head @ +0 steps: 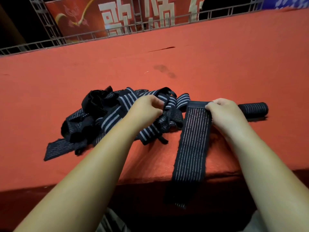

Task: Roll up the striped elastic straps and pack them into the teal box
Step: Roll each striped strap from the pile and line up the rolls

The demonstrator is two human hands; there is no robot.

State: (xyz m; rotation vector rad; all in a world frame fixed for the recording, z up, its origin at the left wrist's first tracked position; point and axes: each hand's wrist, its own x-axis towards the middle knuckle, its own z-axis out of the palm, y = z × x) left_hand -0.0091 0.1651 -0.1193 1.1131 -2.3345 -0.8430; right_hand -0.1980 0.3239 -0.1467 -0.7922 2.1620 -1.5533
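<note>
Flat striped strap hangs over the near edge of the red table, with its far end lying on top. Your right hand pinches that far end, fingers curled. Your left hand grips into the tangled strap pile just left of it, fingers curled. A rolled strap lies just past your right hand. Red banner at the back.
</note>
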